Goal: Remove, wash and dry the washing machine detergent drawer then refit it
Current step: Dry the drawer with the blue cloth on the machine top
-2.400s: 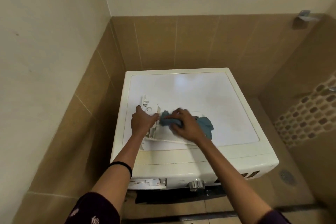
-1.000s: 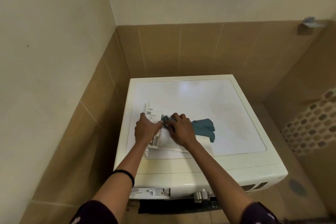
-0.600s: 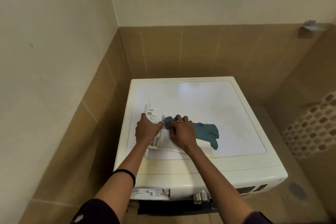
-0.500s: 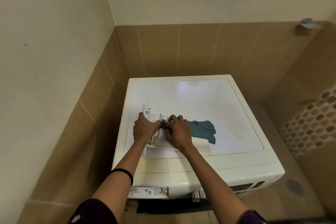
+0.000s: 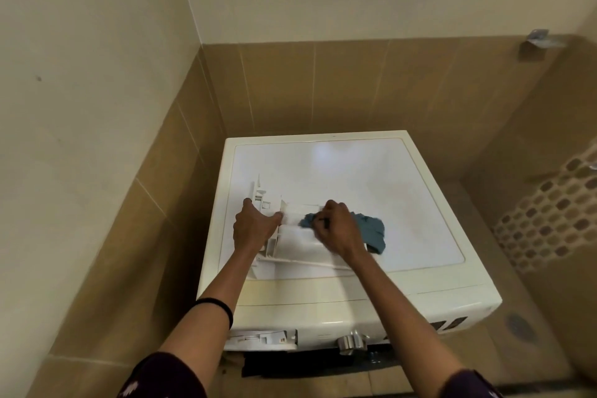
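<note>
The white detergent drawer [image 5: 292, 237] lies on top of the white washing machine [image 5: 355, 178], near its front left. My left hand [image 5: 253, 226] grips the drawer's left side and holds it steady. My right hand [image 5: 336, 229] grips a blue cloth [image 5: 371, 229] and presses its bunched end into the drawer; the rest of the cloth trails to the right over the lid. The drawer's empty slot [image 5: 261, 338] shows on the machine's front at the upper left.
The machine stands in a corner with tan tiled walls behind and to the left. A control knob [image 5: 350, 341] sits on the front panel. A floor drain [image 5: 518, 326] and a mosaic-tiled wall [image 5: 549, 226] lie to the right.
My right hand has slid the cloth back and forth inside the drawer, and it now sits a little further right. My left hand has stayed on the drawer.
</note>
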A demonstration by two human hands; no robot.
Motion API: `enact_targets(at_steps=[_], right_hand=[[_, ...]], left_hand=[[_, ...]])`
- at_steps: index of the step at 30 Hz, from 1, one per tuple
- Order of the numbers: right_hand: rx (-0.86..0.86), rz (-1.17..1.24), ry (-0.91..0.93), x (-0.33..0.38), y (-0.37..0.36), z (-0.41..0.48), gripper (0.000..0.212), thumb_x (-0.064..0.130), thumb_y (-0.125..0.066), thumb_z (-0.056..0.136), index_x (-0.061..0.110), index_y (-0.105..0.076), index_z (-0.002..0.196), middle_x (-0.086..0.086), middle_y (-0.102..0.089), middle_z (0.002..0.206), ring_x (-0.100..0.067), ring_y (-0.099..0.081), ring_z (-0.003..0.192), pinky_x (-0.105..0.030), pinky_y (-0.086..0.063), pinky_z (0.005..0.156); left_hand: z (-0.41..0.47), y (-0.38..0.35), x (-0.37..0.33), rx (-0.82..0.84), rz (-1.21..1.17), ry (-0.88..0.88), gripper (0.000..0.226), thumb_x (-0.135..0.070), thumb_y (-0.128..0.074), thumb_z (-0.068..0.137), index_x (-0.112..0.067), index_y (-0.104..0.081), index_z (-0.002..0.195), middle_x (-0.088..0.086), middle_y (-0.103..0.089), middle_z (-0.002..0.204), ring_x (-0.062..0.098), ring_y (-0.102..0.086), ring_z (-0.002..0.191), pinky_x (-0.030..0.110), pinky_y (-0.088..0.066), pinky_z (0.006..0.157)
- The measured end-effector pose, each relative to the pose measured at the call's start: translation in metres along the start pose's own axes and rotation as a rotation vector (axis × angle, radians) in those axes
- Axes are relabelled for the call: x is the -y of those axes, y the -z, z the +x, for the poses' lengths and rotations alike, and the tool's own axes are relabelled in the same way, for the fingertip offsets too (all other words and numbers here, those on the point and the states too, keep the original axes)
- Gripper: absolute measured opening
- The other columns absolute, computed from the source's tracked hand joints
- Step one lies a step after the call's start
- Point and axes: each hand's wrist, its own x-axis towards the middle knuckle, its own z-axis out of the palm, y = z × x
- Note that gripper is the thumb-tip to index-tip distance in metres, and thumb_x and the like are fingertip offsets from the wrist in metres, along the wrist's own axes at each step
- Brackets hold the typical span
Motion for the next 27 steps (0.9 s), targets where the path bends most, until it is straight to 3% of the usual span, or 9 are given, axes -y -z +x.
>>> enact_targets(at_steps=[2,5,8,11,15,19,21,23,27], right_hand=[[0.021,-0.075,-0.085,-0.011,0.011,0.004,0.029,0.024,-0.041,0.081,0.005,-0.059,0.069,-0.010,-0.053,0.081,-0.032,-0.052,0.085,-0.027,-0.026,0.061],[0.019,-0.114,-0.190,-0.013,0.024,0.022,0.024,0.017,-0.047,0.085,0.000,-0.065,0.081,-0.017,-0.056,0.094,-0.034,-0.053,0.092,-0.032,-0.037,0.067],[0.014,0.086,-0.054,0.013,0.020,0.035,0.023,0.004,-0.049,0.083,0.002,-0.072,0.083,-0.019,-0.063,0.089,-0.032,-0.059,0.086,-0.026,-0.031,0.063],[0.259,-0.029,0.161,0.034,-0.007,0.033,0.032,0.007,-0.048,0.088,0.015,-0.070,0.109,-0.015,-0.061,0.101,-0.030,-0.052,0.093,-0.028,-0.035,0.071],[0.199,-0.067,0.201,0.020,-0.016,0.036,0.032,0.015,-0.048,0.090,0.027,-0.067,0.113,-0.008,-0.051,0.100,-0.028,-0.046,0.091,-0.037,-0.043,0.077],[0.089,0.021,0.104,0.024,-0.021,0.039,0.031,0.009,-0.051,0.086,0.022,-0.072,0.105,-0.009,-0.051,0.094,-0.026,-0.048,0.088,-0.030,-0.042,0.071],[-0.053,0.144,-0.061,0.026,-0.022,0.037,0.023,0.004,-0.050,0.084,0.009,-0.071,0.092,-0.012,-0.053,0.091,-0.028,-0.052,0.088,-0.026,-0.038,0.066],[-0.134,0.193,-0.241,0.022,-0.019,0.038,0.021,0.003,-0.046,0.087,0.008,-0.063,0.076,-0.016,-0.054,0.097,-0.033,-0.051,0.096,-0.030,-0.042,0.071],[-0.002,-0.119,-0.247,0.023,-0.016,0.046,0.027,0.010,-0.044,0.090,0.007,-0.069,0.098,-0.013,-0.051,0.114,-0.034,-0.044,0.105,-0.035,-0.038,0.080]], left_hand=[[-0.001,0.000,0.000,-0.001,-0.006,0.001,0.071,-0.037,-0.069,0.081,-0.003,-0.035,0.134,0.016,-0.049,0.134,0.034,-0.048,0.122,0.040,-0.042,0.095],[-0.002,0.000,0.001,0.004,-0.023,-0.003,0.071,-0.037,-0.069,0.081,-0.003,-0.035,0.133,0.015,-0.049,0.133,0.034,-0.049,0.121,0.039,-0.043,0.093],[0.000,-0.001,0.002,0.007,-0.037,-0.018,0.069,-0.037,-0.069,0.080,-0.005,-0.036,0.132,0.015,-0.050,0.133,0.034,-0.050,0.119,0.038,-0.044,0.089],[0.001,-0.002,0.003,0.003,-0.036,-0.019,0.070,-0.037,-0.069,0.081,-0.005,-0.036,0.133,0.015,-0.050,0.134,0.034,-0.049,0.120,0.038,-0.044,0.091],[0.001,-0.001,0.003,-0.005,-0.029,-0.024,0.071,-0.039,-0.069,0.080,-0.005,-0.037,0.133,0.015,-0.051,0.132,0.033,-0.051,0.120,0.039,-0.045,0.091],[0.003,-0.001,0.005,-0.001,-0.028,-0.026,0.072,-0.042,-0.069,0.079,-0.006,-0.037,0.133,0.014,-0.052,0.132,0.033,-0.052,0.118,0.040,-0.046,0.090],[0.003,-0.002,0.006,0.004,-0.028,-0.027,0.072,-0.042,-0.069,0.079,-0.006,-0.036,0.132,0.014,-0.051,0.133,0.033,-0.051,0.119,0.039,-0.046,0.090],[0.003,-0.002,0.006,0.006,-0.016,-0.025,0.073,-0.041,-0.068,0.081,-0.005,-0.034,0.135,0.014,-0.048,0.136,0.033,-0.049,0.122,0.039,-0.044,0.093],[0.005,-0.003,0.006,0.002,-0.035,-0.023,0.070,-0.041,-0.069,0.080,-0.006,-0.037,0.132,0.014,-0.051,0.132,0.033,-0.052,0.118,0.040,-0.047,0.090]])
